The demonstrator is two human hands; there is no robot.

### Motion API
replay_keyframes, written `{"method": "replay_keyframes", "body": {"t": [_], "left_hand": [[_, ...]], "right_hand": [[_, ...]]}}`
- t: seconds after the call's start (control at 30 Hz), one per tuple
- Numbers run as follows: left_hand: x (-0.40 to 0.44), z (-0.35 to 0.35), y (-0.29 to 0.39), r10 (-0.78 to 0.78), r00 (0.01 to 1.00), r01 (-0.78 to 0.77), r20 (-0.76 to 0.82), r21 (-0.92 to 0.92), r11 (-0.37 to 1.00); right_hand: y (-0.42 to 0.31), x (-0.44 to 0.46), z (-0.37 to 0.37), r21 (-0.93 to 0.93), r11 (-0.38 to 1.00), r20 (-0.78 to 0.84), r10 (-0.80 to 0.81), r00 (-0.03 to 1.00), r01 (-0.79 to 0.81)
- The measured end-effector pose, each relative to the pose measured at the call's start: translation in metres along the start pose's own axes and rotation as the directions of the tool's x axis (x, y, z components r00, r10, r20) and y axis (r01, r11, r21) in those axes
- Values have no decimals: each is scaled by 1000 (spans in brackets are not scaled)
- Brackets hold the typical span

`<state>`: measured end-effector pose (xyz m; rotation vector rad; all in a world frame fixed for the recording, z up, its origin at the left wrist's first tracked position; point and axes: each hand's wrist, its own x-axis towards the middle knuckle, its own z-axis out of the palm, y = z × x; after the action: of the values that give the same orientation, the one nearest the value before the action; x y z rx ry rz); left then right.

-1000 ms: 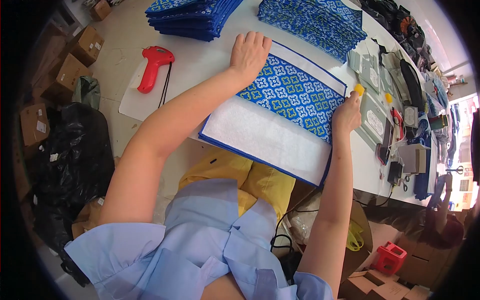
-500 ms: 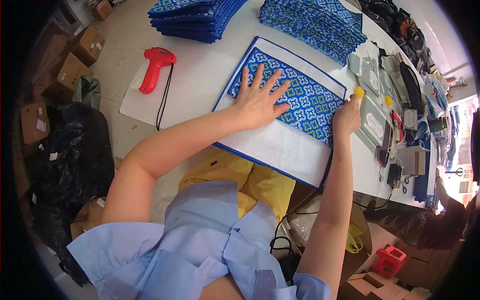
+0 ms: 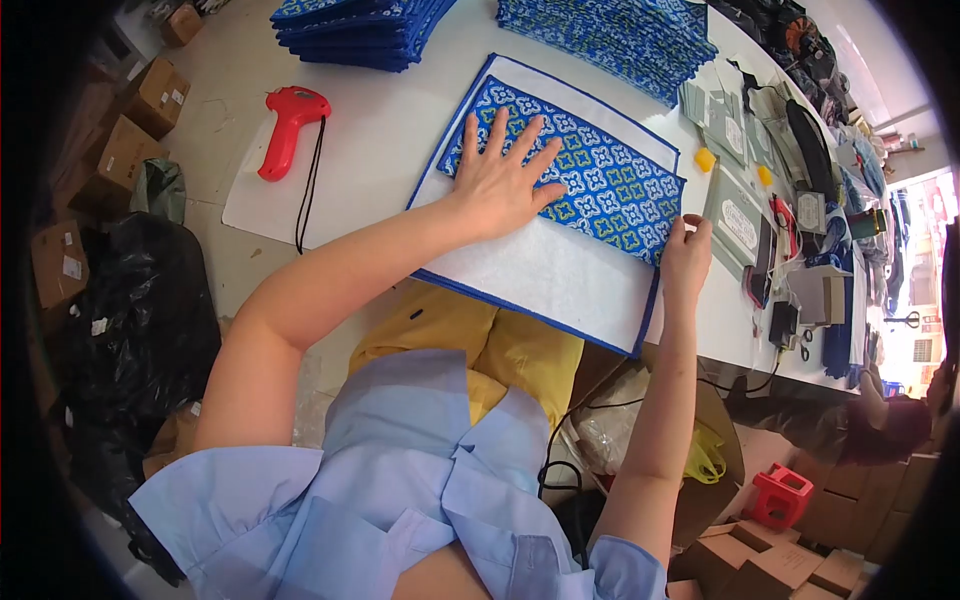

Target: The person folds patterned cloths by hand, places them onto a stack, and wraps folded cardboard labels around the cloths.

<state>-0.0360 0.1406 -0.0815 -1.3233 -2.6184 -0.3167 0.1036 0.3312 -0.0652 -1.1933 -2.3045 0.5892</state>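
Observation:
A blue, white and green patterned cloth (image 3: 607,190) lies over a white cloth with blue edging (image 3: 560,285) at the table's near edge. My left hand (image 3: 500,188) rests flat on the patterned cloth's left part, fingers spread. At its right edge, my right hand (image 3: 686,258) has curled fingers pinching the cloth's side; the fingertips are partly hidden. A red tagging gun (image 3: 287,132) with a black cord lies on the table to the left.
Two stacks of blue patterned cloths stand at the back, one on the left (image 3: 365,35) and one on the right (image 3: 610,40). Grey printed cards (image 3: 738,220) and a yellow piece (image 3: 705,160) lie on the right. Black bags (image 3: 150,310) and cartons (image 3: 140,155) fill the left floor.
My right hand has slid down along the cloth's right edge, away from the upper corner. My left hand stays flat on the pattern. The whole view has shifted slightly.

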Motion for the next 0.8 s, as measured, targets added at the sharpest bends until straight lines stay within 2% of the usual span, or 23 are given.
{"method": "replay_keyframes", "body": {"t": [0.03, 0.07, 0.13, 0.27, 0.33, 0.37, 0.47, 0.53, 0.6, 0.67, 0.73, 0.8], "left_hand": [[0, 0, -1, 6, 1000, -6, -11, -3, 1000], [0, 1, -1, 10, 1000, -11, -23, -6, 1000], [-1, -1, -1, -6, 1000, 6, -16, 12, 1000], [-3, 2, -17, -34, 998, 35, -56, 7, 999], [-7, 0, -28, 32, 998, -30, -54, 30, 999], [-9, -2, -36, 12, 998, -9, -55, 39, 999], [-15, -9, -61, 34, 998, -27, -45, 146, 989], [-19, -7, -72, 13, 998, -4, -62, 142, 990], [-20, -6, -79, -136, 990, 135, -28, -43, 990], [-24, -9, -85, -170, 981, 162, -91, -86, 983], [-27, -16, -93, -239, 961, 176, -143, -351, 919], [-35, -33, -90, -279, 947, 194, -159, -411, 891]], "right_hand": [[-4, -7, 4, -84, 995, -62, -57, 996, 51], [-6, -11, 6, -83, 995, -55, -55, 997, 50], [-10, -15, 11, -353, 933, -118, -114, 986, 66], [-9, -15, 10, -438, 891, -73, -172, 982, 123], [-10, -15, 11, -440, 886, -56, -186, 981, 144], [-11, -16, 11, -455, 879, -54, -187, 981, 143], [-10, -17, 10, -492, 859, -43, -189, 981, 143], [-11, -18, 10, -481, 866, -59, -190, 980, 139], [-13, -18, 10, -476, 870, -49, -168, 985, 125], [-11, -17, 12, -465, 877, -68, -173, 983, 122], [-10, -17, 13, -442, 887, -93, -196, 976, 136], [-8, -17, 13, -419, 895, -117, -218, 969, 151]]}}
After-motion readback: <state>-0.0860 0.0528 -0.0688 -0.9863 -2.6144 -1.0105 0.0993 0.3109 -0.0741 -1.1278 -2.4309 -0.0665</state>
